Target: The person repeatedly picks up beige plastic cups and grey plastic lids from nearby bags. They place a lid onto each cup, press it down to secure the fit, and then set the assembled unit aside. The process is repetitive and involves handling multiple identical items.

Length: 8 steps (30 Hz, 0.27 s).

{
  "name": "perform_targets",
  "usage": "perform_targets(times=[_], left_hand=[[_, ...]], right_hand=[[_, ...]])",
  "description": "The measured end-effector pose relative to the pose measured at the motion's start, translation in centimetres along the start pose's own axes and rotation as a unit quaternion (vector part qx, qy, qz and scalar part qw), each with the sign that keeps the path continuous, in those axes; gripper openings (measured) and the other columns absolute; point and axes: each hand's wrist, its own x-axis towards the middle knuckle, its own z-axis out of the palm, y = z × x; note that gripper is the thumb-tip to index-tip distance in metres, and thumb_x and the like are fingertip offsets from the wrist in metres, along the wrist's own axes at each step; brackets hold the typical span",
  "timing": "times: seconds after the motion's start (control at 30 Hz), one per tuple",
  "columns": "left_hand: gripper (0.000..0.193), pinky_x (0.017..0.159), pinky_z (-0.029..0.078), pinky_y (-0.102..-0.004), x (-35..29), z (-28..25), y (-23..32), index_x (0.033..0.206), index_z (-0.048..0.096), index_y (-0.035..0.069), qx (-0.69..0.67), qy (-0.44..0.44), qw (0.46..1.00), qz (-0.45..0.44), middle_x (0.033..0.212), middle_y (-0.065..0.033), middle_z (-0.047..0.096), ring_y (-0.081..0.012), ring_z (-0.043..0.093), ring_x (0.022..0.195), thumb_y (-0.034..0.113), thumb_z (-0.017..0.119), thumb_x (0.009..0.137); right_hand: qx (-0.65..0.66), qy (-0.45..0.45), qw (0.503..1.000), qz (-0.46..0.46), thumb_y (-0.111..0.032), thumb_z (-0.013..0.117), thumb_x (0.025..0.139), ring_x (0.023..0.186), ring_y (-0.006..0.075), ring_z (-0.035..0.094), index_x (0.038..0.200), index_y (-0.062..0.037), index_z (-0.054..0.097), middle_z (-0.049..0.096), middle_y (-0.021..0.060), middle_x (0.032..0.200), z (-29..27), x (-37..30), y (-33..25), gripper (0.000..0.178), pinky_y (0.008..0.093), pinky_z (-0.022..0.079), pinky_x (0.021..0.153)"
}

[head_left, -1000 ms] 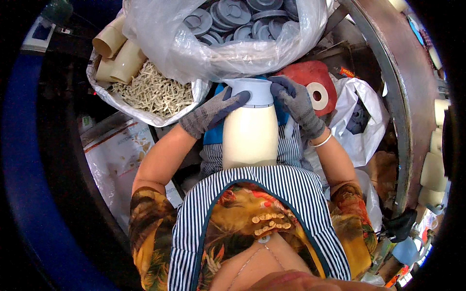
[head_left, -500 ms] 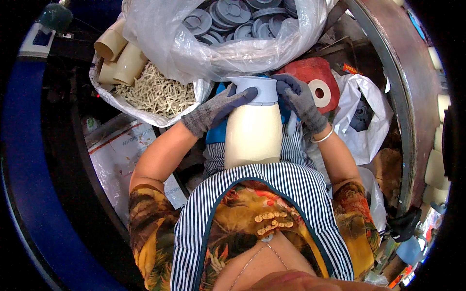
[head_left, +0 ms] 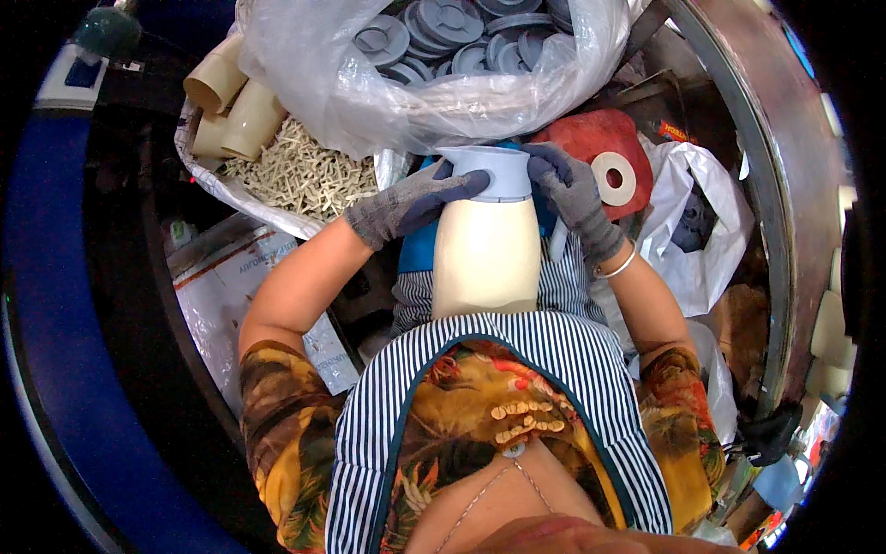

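Observation:
On my lap a cream vacuum jug (head_left: 487,263) stands between my hands, with its pale blue spouted collar (head_left: 503,175) at the far end. My left hand (head_left: 411,201), in a grey glove, grips the collar from the left, thumb pressed on its front. From the right, my gloved right hand (head_left: 574,194) closes round the collar's other side with fingers bent. A pale blue handle (head_left: 557,242) shows partly below that hand. The fingertips behind the collar are hidden.
Ahead, a clear plastic bag (head_left: 434,115) holds several grey round lids (head_left: 449,20). A sack at the left holds small beige pegs (head_left: 309,175) and cream tubes (head_left: 254,120). Right of my hand lie a red cloth (head_left: 591,138) with a pale ring (head_left: 614,178) and a white bag (head_left: 697,258).
The view has shifted slightly. Both hands keep nearly the same hold on the jug's collar, and the jug stays in place on my lap.

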Motion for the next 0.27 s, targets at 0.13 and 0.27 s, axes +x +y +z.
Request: perform_targets(times=[0.13,0.27], left_hand=[[0.075,0.105,0.043,-0.0338,-0.3,1.4,0.5,0.144,0.041,0.004,-0.096,0.014,0.995,-0.008,0.135,-0.0134,0.054,-0.0206,0.055,0.121,0.043,0.072,0.088],[0.080,0.108,0.041,-0.0366,0.2,2.0,-1.9,0.146,0.037,0.005,0.101,0.138,0.981,0.089,0.136,-0.0125,0.054,-0.0236,0.054,0.123,0.048,0.070,0.088]], right_hand=[[-0.030,-0.023,0.999,-0.038,-0.029,0.062,0.092,0.095,0.0197,0.068,0.121,-0.0022,0.063,0.071,0.0161,0.105,-0.5,0.3,-0.3,0.039,0.0320,0.052,0.085],[-0.007,-0.052,0.999,-0.015,-0.029,0.061,0.093,0.098,0.0258,0.069,0.123,-0.0048,0.064,0.071,0.0165,0.109,-0.9,0.2,-1.0,0.039,0.0342,0.051,0.089]])
